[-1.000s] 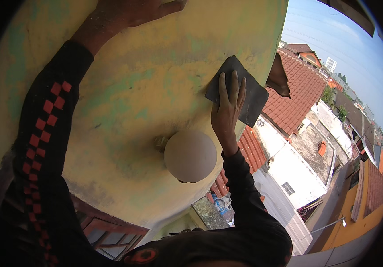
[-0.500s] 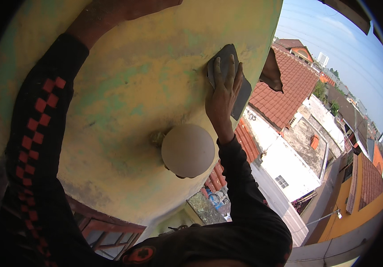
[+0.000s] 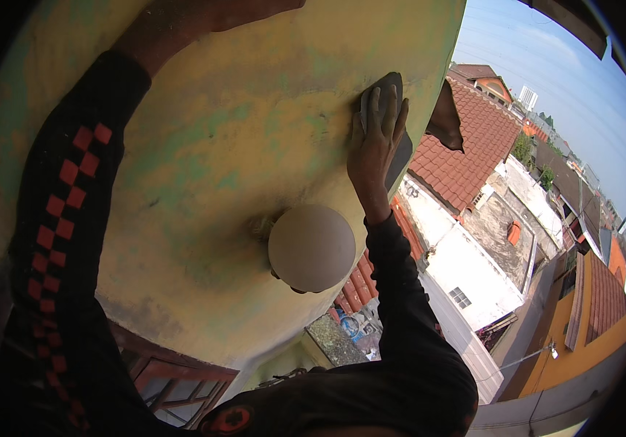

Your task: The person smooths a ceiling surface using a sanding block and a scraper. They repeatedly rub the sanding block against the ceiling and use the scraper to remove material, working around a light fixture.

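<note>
My right hand (image 3: 375,156) presses a dark grey sheet of sandpaper (image 3: 394,84) against the yellow wall (image 3: 204,211), close to the wall's right edge. Its fingers lie along the sheet, and part of the sheet shows beyond the hand on the right. At the upper left, my left hand (image 3: 251,10) reaches over the wall; its fingers run out of the top of the picture, so I cannot see what they touch. The wall's paint is worn, with green patches showing through.
A round white globe lamp (image 3: 311,248) juts from the wall below my right hand, beside my forearm. A brown-framed window (image 3: 175,382) lies at the lower left. Past the wall's edge, tiled roofs (image 3: 458,138) and a white building (image 3: 469,280) lie far below.
My right hand has slid a little to the right across the wall with the sandpaper, nearer the edge. The left arm has shifted slightly to the right.
</note>
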Tool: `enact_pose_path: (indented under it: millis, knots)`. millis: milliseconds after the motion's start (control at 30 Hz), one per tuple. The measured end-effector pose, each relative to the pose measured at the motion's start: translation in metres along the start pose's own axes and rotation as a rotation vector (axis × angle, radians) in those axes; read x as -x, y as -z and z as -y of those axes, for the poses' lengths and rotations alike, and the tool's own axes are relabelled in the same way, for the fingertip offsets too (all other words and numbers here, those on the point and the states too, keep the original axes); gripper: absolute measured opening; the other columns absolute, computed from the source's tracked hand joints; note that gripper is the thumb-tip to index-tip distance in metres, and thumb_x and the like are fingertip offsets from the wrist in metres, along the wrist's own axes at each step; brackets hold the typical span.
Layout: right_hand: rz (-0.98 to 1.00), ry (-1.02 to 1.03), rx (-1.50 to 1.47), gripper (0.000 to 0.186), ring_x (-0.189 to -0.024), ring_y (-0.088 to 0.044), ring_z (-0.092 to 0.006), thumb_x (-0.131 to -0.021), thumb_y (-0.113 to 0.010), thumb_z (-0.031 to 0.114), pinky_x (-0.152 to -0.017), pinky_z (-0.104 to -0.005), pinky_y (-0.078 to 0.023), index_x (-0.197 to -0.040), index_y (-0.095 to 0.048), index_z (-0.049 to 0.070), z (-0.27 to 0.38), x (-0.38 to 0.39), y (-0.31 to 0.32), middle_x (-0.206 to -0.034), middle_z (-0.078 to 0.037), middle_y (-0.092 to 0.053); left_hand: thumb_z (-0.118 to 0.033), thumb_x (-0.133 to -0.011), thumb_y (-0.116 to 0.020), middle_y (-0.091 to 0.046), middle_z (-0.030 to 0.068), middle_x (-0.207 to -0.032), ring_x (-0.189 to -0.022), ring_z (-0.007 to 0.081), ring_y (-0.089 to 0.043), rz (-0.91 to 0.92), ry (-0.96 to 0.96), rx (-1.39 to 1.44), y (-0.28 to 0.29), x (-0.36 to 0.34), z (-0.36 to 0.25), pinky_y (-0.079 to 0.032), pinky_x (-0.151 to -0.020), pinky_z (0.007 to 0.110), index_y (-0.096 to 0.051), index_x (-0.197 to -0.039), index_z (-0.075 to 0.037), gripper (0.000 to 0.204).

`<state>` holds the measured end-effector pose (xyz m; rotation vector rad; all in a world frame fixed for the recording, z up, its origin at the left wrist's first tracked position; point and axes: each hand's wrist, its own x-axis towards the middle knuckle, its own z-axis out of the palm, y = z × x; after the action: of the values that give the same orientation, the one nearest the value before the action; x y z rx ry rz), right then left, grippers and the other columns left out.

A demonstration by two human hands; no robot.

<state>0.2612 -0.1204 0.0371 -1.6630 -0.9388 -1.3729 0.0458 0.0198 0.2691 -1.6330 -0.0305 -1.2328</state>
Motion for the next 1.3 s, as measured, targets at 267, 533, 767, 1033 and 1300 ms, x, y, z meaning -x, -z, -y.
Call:
enact_pose_path:
  millis: [267, 533, 767, 1033, 1300]
  knots:
    - [0.018, 0.197, -0.055, 0.059, -0.149, -0.020, -0.0500, -0.090, -0.061, 0.008, -0.119, -0.0616, -0.023, -0.148, -0.048, 0.003, 0.047, -0.061, 0.010, -0.159, -0.018, -0.036, -0.056, -0.098, -0.049, -0.030, 0.0054, -0.165, -0.155, 0.0254, -0.019, -0.022, 0.006, -0.016, -0.004, -0.001, 0.003, -0.007, -0.126, 0.062, -0.043, -0.153, -0.026, 0.063]
    - [0.000, 0.345, -0.113, 0.067, -0.151, -0.022, -0.0446, -0.084, -0.062, -0.002, -0.122, -0.0595, -0.022, -0.149, -0.051, 0.011, 0.049, -0.070, 0.011, -0.157, -0.008, -0.045, -0.056, -0.098, -0.048, -0.032, 0.0061, -0.164, -0.155, 0.0254, -0.019, -0.069, 0.010, 0.050, -0.018, 0.002, 0.003, -0.007, -0.126, 0.062, -0.045, -0.152, -0.025, 0.062]
    - [0.010, 0.383, -0.143, 0.070, -0.150, -0.023, -0.0469, -0.082, -0.057, -0.007, -0.121, -0.0616, -0.023, -0.149, -0.050, 0.011, 0.058, -0.056, 0.003, -0.158, -0.009, -0.043, -0.057, -0.099, -0.045, -0.030, 0.0059, -0.165, -0.156, 0.0250, -0.018, -0.100, 0.024, 0.026, -0.020, 0.003, 0.008, -0.005, -0.126, 0.062, -0.043, -0.153, -0.024, 0.063]
    - [0.009, 0.368, -0.133, 0.071, -0.150, -0.024, -0.0478, -0.080, -0.063, -0.005, -0.120, -0.0615, -0.025, -0.148, -0.052, 0.011, 0.063, -0.057, 0.003, -0.158, -0.009, -0.044, -0.057, -0.100, -0.044, -0.029, 0.0055, -0.166, -0.156, 0.0248, -0.018, -0.080, 0.038, 0.010, -0.019, 0.003, 0.010, -0.005, -0.126, 0.062, -0.041, -0.154, -0.025, 0.063]
    - [-0.004, 0.377, -0.091, 0.067, -0.150, -0.023, -0.0484, -0.082, -0.069, 0.002, -0.119, -0.0621, -0.027, -0.147, -0.053, 0.012, 0.059, -0.052, 0.004, -0.159, -0.008, -0.041, -0.057, -0.100, -0.044, -0.030, 0.0055, -0.165, -0.156, 0.0248, -0.018, -0.049, 0.048, 0.009, -0.010, 0.006, 0.004, -0.005, -0.125, 0.063, -0.042, -0.154, -0.025, 0.063]
